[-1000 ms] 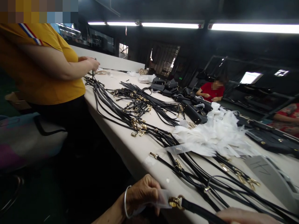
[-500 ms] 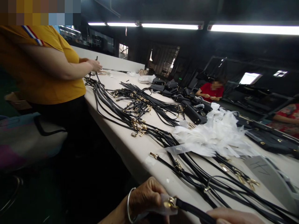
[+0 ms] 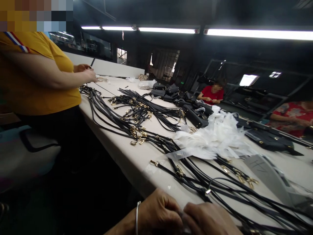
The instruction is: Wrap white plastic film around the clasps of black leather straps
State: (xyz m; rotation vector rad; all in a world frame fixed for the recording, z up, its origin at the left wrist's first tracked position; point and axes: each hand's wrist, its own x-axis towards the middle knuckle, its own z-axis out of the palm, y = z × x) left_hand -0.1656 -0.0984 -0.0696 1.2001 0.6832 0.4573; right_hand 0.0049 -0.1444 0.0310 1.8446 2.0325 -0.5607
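Note:
Close together at the bottom edge are my left hand, a silver bangle on its wrist, and my right hand. Fingers of both are closed in a pinch. Between them a bit of clear plastic sleeve shows, blurred; the strap end and gold clasp are hidden by the hands. Just beyond them, black bag straps with gold clasps lie lengthwise along the pale table. A heap of white, translucent plastic sleeves rests on the straps.
A grey holder with handwriting stands at the right. More black straps and black bags lie farther back. A person in yellow works at the table's left side; a person in red and one in a flowered top sit across.
My right hand has moved left, up against my left hand. The clasp and strap seen between them are now covered. The view has shifted slightly to the right.

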